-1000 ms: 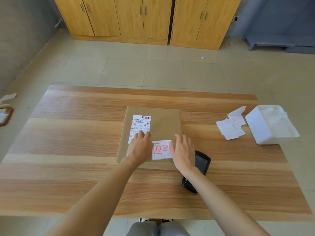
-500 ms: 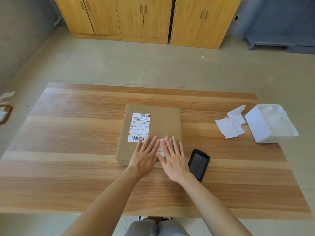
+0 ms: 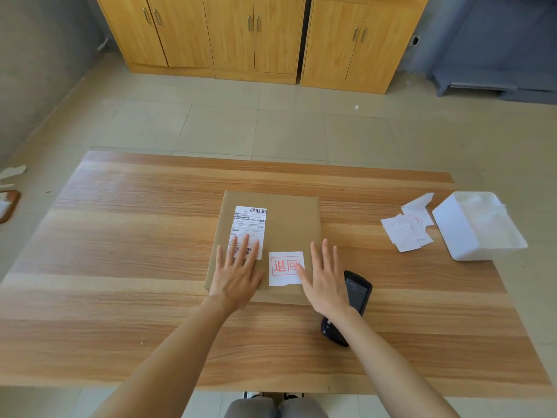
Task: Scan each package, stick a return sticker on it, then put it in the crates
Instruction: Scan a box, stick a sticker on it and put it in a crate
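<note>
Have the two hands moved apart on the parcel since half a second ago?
Yes. The left hand and right hand have slid outward to either side, uncovering the return sticker on the parcel, which stayed put.

Bare table (image 3: 120, 267) left of package (image 3: 289, 224) — scanner (image 3: 357, 292) crowds right edge.

Wooden table (image 3: 120, 267), light and dark plank stripes. Brown package (image 3: 289, 224) lies flat at centre, nearer front edge. Black scanner (image 3: 357, 292) on table just beside package's front right corner. Loose white stickers (image 3: 407, 232) near right edge. White box (image 3: 470, 227) at right edge, slightly overhanging it.
</note>
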Available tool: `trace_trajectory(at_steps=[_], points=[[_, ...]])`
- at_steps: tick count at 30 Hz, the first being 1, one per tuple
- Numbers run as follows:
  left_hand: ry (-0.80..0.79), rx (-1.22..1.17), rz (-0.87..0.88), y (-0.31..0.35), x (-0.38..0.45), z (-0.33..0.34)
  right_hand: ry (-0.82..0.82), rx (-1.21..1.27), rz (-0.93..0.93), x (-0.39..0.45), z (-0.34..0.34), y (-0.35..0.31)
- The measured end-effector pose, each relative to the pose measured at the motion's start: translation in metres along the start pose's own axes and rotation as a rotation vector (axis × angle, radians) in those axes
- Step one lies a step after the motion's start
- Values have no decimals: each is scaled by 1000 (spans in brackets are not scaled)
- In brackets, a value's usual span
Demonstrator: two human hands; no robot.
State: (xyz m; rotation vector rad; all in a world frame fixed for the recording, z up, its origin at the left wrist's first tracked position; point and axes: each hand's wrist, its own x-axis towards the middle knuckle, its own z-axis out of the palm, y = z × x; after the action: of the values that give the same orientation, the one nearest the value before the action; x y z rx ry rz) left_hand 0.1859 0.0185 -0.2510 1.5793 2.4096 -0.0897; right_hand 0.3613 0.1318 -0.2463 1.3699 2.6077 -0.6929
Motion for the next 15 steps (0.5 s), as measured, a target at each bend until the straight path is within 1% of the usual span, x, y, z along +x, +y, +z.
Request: trace_trajectory(at_steps=[3, 5, 6, 8, 10, 13, 15], points=[[-1, -232, -246, -15, 10, -8, -28, 423, 160, 11, -15, -4], [-15, -479, -409, -24, 18, -18, -47, 717, 284, 21, -21, -7], [-26, -640, -483, -28, 23, -22, -62, 824, 351, 27, -23, -7], [-62, -966, -594, -40, 34, -21, -109, 943, 450, 35, -24, -6], [-69, -1185, -665, -48, 39, -16, -153, 1005, 493, 40, -21, -5], [-65, -1346, -715, -51, 42, -7, -182, 1067, 549, 46, -13, -4], [-95, -1418, -743, -54, 45, -2, -179, 1094, 580, 50, -7, -2]])
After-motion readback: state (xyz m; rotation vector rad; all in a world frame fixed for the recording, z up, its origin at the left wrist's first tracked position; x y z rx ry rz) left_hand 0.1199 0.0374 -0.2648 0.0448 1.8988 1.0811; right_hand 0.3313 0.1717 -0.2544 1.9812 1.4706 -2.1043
